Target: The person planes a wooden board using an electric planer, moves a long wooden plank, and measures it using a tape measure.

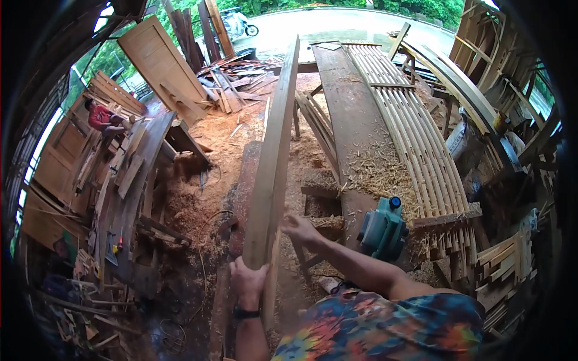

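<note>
A long wooden beam runs away from me, its near end close to my body. My left hand is closed over this near end, thumb and fingers across the top and side, with a dark band on the wrist. My right hand is beside the beam's right face, fingers loosely apart and holding nothing; whether the fingertips touch the wood I cannot tell. To the right of that arm, a green electric planer rests on the wide, shaving-covered board.
Right of the board lies a slatted wooden panel strewn with shavings. A cluttered workbench stands at left, with a person in red beyond it. A cord trails across the floor. A door panel leans at the back.
</note>
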Motion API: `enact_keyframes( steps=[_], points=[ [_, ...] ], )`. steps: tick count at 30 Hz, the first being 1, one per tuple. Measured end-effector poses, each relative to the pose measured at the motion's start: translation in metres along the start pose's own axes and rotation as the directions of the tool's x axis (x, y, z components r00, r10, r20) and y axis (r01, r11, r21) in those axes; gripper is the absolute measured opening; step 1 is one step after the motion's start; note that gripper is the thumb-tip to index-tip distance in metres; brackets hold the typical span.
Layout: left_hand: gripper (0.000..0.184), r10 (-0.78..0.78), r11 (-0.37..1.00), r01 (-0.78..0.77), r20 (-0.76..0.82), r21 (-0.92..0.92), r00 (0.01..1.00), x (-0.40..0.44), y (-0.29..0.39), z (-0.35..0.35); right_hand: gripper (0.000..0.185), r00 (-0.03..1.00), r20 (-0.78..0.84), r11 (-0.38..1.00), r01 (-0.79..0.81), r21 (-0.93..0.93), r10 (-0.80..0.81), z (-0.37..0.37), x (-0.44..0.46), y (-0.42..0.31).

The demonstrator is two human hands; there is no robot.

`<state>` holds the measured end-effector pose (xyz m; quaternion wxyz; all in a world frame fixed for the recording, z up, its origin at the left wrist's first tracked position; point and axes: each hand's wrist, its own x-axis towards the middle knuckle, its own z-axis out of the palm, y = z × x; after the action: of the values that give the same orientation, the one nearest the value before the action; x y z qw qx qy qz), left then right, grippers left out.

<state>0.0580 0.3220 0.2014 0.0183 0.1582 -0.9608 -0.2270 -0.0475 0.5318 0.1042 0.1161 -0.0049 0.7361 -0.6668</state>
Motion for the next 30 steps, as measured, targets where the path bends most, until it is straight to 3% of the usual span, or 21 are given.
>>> enact_keyframes(
  steps=[7, 10, 14, 16, 18, 21, 24, 25, 28, 30],
  points=[
    [0.077, 0.004, 1.0, -0.004, 0.008, 0.009, 1.0, 0.04, 0.004, 0.038, 0.059, 0.983, 0.064, 0.984, -0.167, -0.059, 0.17, -0.03, -0.156, 0.02],
    [0.079, 0.023, 1.0, -0.023, 0.007, 0.015, 1.0, 0.055, 0.003, 0.053, 0.054, 0.973, -0.082, 0.966, -0.223, -0.127, 0.214, -0.036, -0.182, 0.036],
    [0.081, 0.058, 0.995, -0.058, 0.007, 0.082, 0.998, 0.073, 0.013, 0.056, 0.052, 0.952, -0.089, 0.955, -0.288, 0.068, 0.293, -0.029, -0.185, 0.032],
    [0.082, 0.082, 0.986, -0.079, -0.011, 0.146, 0.997, 0.08, 0.016, 0.058, 0.053, 0.97, -0.101, 0.975, -0.222, 0.019, 0.222, -0.023, -0.181, 0.037],
    [0.083, 0.107, 0.97, -0.099, -0.025, 0.221, 0.994, 0.08, 0.015, 0.063, 0.052, 0.995, -0.088, 0.982, -0.068, -0.177, 0.053, -0.022, -0.185, 0.018],
    [0.085, 0.072, 0.982, -0.073, 0.016, 0.176, 0.997, 0.075, 0.02, 0.06, 0.052, 0.986, -0.021, 0.985, -0.165, -0.055, 0.164, -0.02, -0.196, -0.013],
    [0.086, 0.084, 0.99, -0.086, 0.021, 0.109, 0.996, 0.076, 0.015, 0.065, 0.053, 0.988, 0.008, 0.975, -0.151, -0.165, 0.155, -0.019, -0.203, -0.011],
    [0.087, 0.097, 0.992, -0.097, 0.012, 0.085, 0.995, 0.077, 0.011, 0.068, 0.055, 0.965, 0.05, 0.96, -0.249, -0.132, 0.257, -0.021, -0.207, -0.015],
    [0.08, 0.169, 0.986, -0.169, -0.069, 0.003, 0.983, 0.07, 0.004, 0.069, 0.057, 0.978, 0.018, 0.97, -0.205, -0.131, 0.209, -0.016, -0.211, 0.025],
    [0.083, 0.144, 0.99, -0.144, -0.011, -0.003, 0.99, 0.058, 0.001, 0.059, 0.058, 0.961, 0.069, 0.959, -0.262, -0.106, 0.269, -0.017, -0.213, 0.007]
  ],
)
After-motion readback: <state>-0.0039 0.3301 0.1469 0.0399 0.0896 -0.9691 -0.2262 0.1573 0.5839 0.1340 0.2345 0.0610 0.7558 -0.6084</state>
